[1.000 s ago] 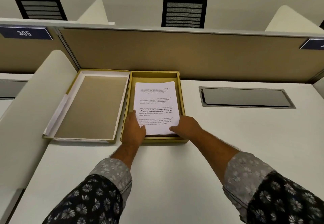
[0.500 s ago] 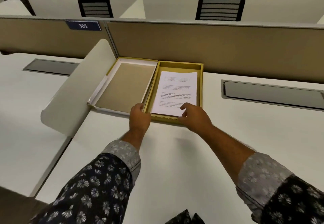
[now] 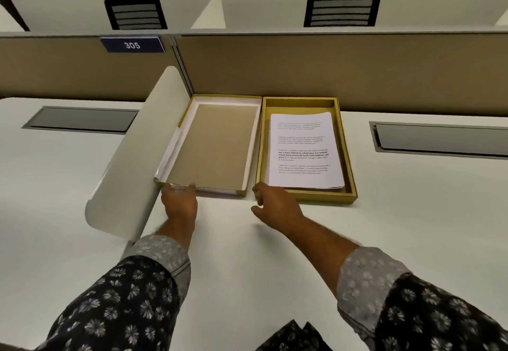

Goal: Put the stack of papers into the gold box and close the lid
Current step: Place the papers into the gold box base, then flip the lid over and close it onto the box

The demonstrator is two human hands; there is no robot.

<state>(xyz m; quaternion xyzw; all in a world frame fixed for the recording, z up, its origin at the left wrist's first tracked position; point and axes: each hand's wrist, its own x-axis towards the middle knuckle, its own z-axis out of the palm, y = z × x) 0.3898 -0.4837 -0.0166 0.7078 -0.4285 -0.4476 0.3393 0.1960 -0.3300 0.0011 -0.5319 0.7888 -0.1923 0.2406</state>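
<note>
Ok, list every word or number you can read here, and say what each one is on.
"305": white digits on the dark blue sign fixed to the tan partition.
Top sheet of the stack of papers in the gold box: printed paragraphs, one partly bold, too small and blurred to read.
Nothing else carries text.

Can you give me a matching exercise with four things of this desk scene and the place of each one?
Things:
1. stack of papers
2. lid
3. left hand
4. right hand

Places:
A. at the near left corner of the gold box
B. upside down, left of the box
C. inside the box
D. at the lid's near edge

Pairs: 1-C, 2-B, 3-D, 4-A
</note>
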